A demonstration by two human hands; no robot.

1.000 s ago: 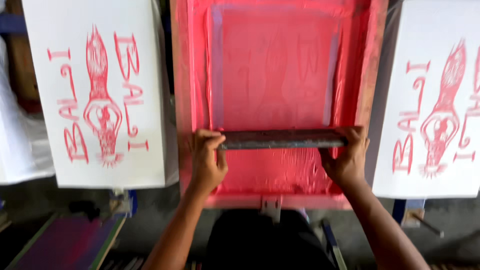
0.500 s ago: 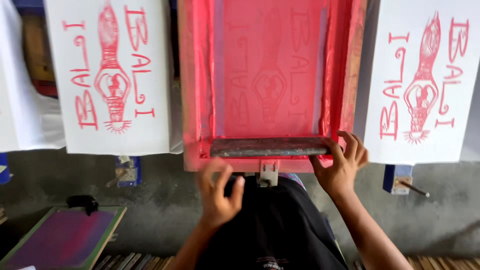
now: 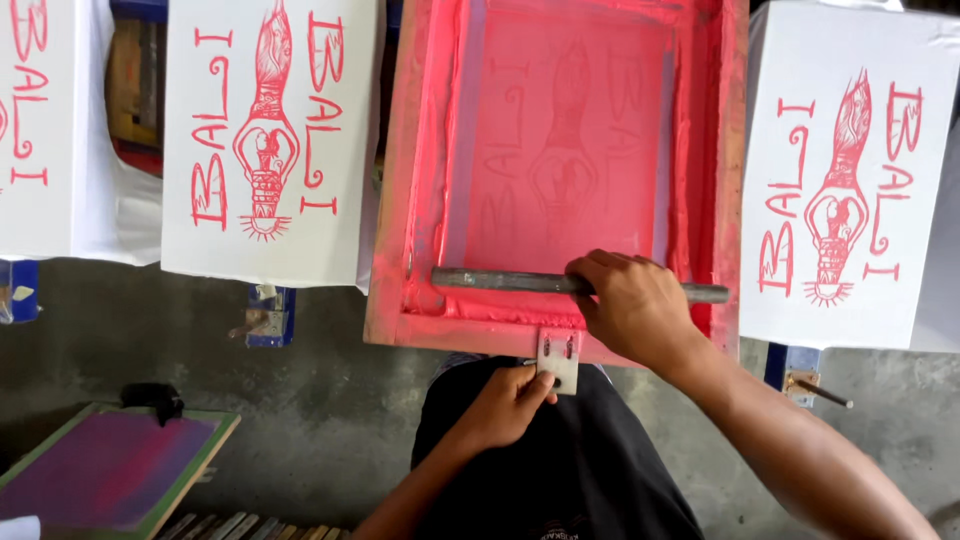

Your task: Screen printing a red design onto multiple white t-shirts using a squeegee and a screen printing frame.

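Two hands: right (image 3: 632,306) grips the squeegee (image 3: 500,281) lying left-right; left (image 3: 505,405) pinches the frame's metal tab (image 3: 558,358).

- White printed cloth (image 3: 268,150) on a board left of the red frame, red figure and lettering on it, tilted a little.
- Second printed cloth (image 3: 850,180) on a board at right, same red design.
- Third printed cloth (image 3: 40,130) at far left, cut by the edge.
- Blue bracket (image 3: 268,315) under the left board, scrap of tape on it.
- Blue bracket (image 3: 795,368) under the right board, with a metal pin (image 3: 825,393) sticking out.
- Spare screen (image 3: 105,470) bottom left, green frame, purple-pink mesh, lying flat.
- Black rag (image 3: 152,398) at the spare screen's top edge.
- Grey concrete floor (image 3: 330,400), stained.
- Wooden slats (image 3: 240,526) along the bottom edge.
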